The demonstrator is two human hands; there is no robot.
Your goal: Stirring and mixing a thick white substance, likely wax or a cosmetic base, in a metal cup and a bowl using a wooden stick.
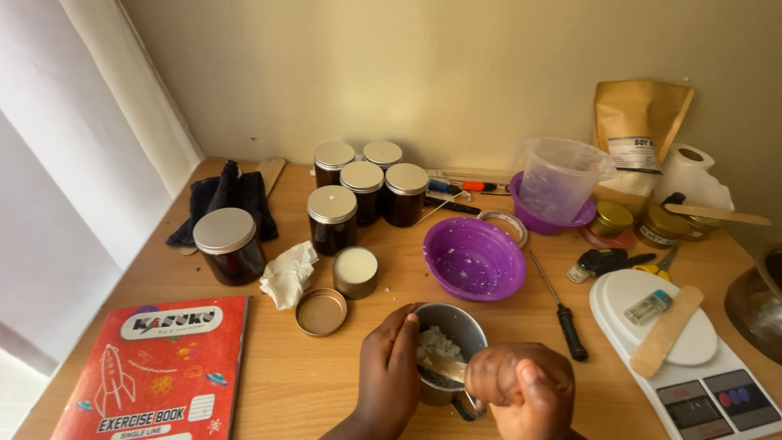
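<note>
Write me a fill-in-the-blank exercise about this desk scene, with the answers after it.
1. The left hand steadies a metal ____ holding white flakes.
2. The right hand holds a flat wooden ____ in those flakes.
3. The empty bowl behind is ____ in colour.
4. The screwdriver lies left of the white ____.

Answers: cup; stick; purple; scale

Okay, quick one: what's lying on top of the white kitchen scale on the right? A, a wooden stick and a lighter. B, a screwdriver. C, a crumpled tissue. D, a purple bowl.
A: a flat wooden stick and a small lighter lie on the round white plate of the scale.
</note>
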